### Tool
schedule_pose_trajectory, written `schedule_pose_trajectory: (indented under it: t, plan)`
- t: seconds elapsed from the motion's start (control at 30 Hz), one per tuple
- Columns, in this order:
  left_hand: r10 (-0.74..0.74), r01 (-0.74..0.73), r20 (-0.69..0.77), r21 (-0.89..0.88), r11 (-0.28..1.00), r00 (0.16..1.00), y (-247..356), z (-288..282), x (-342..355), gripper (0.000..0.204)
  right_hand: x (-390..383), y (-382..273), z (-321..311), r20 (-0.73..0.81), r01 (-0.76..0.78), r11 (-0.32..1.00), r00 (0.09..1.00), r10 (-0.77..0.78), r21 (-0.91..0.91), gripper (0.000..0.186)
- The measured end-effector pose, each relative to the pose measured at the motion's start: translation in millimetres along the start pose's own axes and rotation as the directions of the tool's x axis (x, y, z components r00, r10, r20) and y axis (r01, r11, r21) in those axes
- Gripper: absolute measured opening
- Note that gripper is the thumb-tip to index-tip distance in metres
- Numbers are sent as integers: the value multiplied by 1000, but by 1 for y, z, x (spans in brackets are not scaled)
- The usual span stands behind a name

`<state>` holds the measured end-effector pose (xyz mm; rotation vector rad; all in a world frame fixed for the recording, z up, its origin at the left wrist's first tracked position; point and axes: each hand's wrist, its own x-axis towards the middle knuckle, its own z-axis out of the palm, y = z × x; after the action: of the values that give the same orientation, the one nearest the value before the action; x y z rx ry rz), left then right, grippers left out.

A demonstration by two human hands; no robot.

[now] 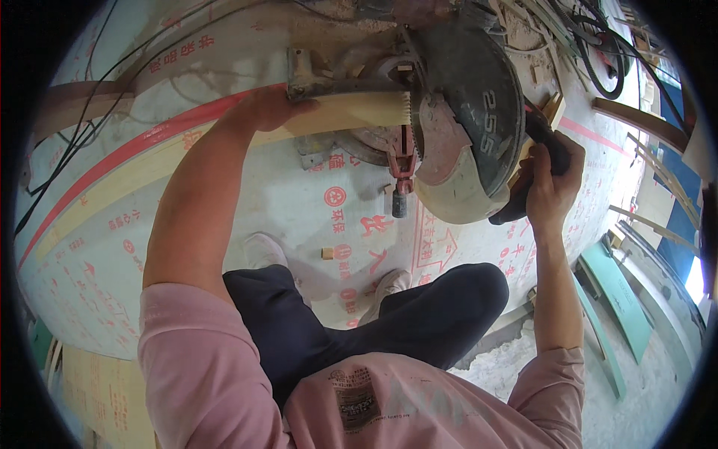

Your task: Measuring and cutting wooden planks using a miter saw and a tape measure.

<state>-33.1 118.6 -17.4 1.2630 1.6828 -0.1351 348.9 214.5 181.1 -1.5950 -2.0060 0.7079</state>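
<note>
My left hand (277, 108) grips a long pale wooden board (359, 108) against the metal fence of a mitre saw (307, 71), its fingers closed at the board's edge. The board runs off to the lower left. My right hand (553, 168) is closed round the saw's black handle (516, 202), at the right of the dark and cream blade guard (471, 120). The toothed blade (411, 112) shows at the board's right end, though I cannot tell whether it touches. A red clamp fitting (402, 165) with a dark knob sits below the blade.
The printed protective floor sheet (224, 209) lies under my shoes (265, 251). A small wood block (327, 253) is near them. Cables (82, 135) cross the upper left. Offcuts (523, 37) and black hoses lie at the top right. Green boards (613, 292) and timber strips lie to the right.
</note>
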Motion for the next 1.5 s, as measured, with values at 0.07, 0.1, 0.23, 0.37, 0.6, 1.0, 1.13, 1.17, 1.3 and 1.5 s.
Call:
schedule_pose_trajectory:
  t: [0.07,0.1,0.23,0.37,0.6,1.0,1.13,1.17,1.3,1.5]
  plan:
    - [19,-17,-74,19,1000,997,-5,8,1,71,-1,0,-1,-2,33,999,999,-33,-20,27]
    - [43,-37,-146,43,998,988,-7,10,0,70,-1,0,0,-8,64,997,998,-64,-41,27]
    - [43,51,-381,235,971,924,18,11,-24,69,-2,3,0,11,19,1000,1000,-19,19,27]
    - [108,-373,-590,-350,859,800,62,80,-39,46,-4,7,-1,7,17,998,1000,-17,61,28]
    - [-214,78,131,-967,-241,968,121,129,0,37,-3,8,-4,46,-35,991,999,29,129,29]
    - [-691,-255,-325,-945,206,645,155,142,27,45,1,-1,-6,160,-249,850,967,197,464,42]
    - [-693,-383,-391,-906,177,605,136,160,46,44,4,-15,-4,268,-366,756,928,257,542,64]
    - [-692,-381,-386,-909,171,610,142,161,44,44,5,-5,-8,267,-367,760,928,260,536,64]
    - [-709,-271,-328,-942,197,624,152,154,41,43,7,18,-14,206,-169,906,974,94,389,63]
    - [-693,-368,-380,-913,176,613,142,161,43,44,8,7,-8,157,-95,936,987,43,339,59]
